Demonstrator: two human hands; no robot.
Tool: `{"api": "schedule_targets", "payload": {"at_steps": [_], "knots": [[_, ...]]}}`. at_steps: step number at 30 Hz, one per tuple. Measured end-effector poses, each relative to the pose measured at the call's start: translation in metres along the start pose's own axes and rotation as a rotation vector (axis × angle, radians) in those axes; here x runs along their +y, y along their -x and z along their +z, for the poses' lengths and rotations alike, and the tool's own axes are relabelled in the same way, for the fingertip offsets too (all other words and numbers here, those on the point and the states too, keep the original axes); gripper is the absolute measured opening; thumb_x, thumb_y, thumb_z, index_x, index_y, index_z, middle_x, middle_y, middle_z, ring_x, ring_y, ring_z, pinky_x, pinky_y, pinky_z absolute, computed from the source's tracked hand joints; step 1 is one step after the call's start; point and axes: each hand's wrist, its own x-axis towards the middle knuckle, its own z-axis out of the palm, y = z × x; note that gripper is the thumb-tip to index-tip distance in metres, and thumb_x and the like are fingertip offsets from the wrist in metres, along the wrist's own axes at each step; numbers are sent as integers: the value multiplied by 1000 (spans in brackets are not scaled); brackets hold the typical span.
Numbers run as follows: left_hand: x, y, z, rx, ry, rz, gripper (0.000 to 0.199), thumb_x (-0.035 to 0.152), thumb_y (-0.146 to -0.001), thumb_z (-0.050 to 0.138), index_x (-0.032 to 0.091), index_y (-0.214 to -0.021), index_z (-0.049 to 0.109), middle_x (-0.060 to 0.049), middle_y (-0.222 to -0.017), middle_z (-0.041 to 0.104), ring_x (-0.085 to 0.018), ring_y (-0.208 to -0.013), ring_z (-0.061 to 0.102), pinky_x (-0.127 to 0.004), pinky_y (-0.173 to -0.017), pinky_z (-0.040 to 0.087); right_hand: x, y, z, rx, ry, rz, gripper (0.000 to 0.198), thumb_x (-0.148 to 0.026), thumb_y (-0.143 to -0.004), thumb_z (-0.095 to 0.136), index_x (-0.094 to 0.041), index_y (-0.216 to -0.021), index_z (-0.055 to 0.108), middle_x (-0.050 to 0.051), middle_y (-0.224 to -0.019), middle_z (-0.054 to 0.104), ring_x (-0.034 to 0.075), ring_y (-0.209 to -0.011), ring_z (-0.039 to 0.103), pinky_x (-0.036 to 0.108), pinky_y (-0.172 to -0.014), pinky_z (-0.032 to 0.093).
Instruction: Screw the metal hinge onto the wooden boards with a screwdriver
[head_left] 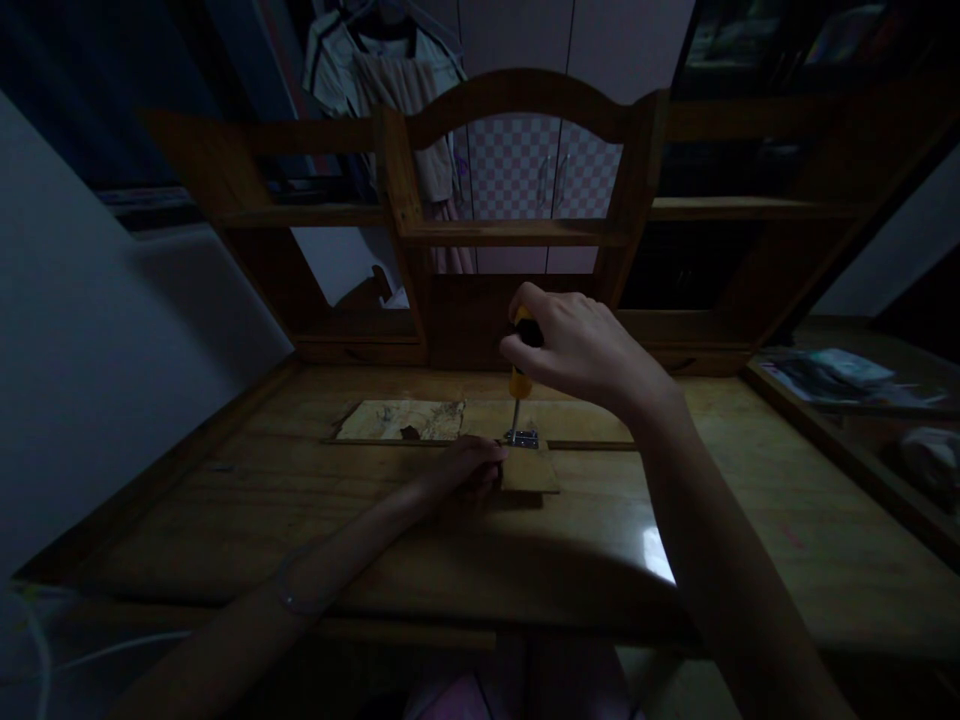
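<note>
My right hand (574, 345) is closed around the yellow and black handle of a screwdriver (519, 385), held nearly upright. The shaft points down at a small metal hinge (523, 438); whether the tip sits in a screw is too small to tell. Under and in front of the hinge is a small wooden board (531, 470). My left hand (480, 462) grips the left edge of this board, its fingers partly hidden in shadow. Behind the hinge lies a long wooden strip (585, 422), whose left part has a rough, torn surface.
The wooden desk (285, 500) carries a raised shelf unit (517, 235) along its back. To the right, a lower surface holds papers and plastic bags (847, 370). Clothes (397, 90) hang behind, in front of a checkered cabinet (517, 165). A white cable (112, 648) runs at lower left.
</note>
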Motion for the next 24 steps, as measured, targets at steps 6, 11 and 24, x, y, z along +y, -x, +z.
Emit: {"api": "schedule_targets", "payload": {"at_steps": [6,11,24], "knots": [[0,-1,-1,-20,28,-27,39,47,-82,63,17,-62,48,5,-50,44,-6,-36,38,-20,-36,27,2,-3,8,12,26,-12,26,-37,-97,43,-17,-107,54,9,-88,67,20,-76,59,30,-65,31],[6,2,2,-33,3,-49,39,50,-79,67,17,-66,49,6,-53,46,-6,-38,40,-20,-37,29,1,-1,6,31,133,15,39,-51,-96,43,-16,-108,55,8,-81,66,22,-70,57,31,-63,29],[20,9,10,-18,-25,-31,50,61,-80,64,11,-79,64,-7,-68,66,-16,-59,65,-26,-59,53,-3,3,-7,-56,-33,-64,30,-39,-88,47,-16,-105,56,7,-82,64,18,-66,51,30,-61,29]]}}
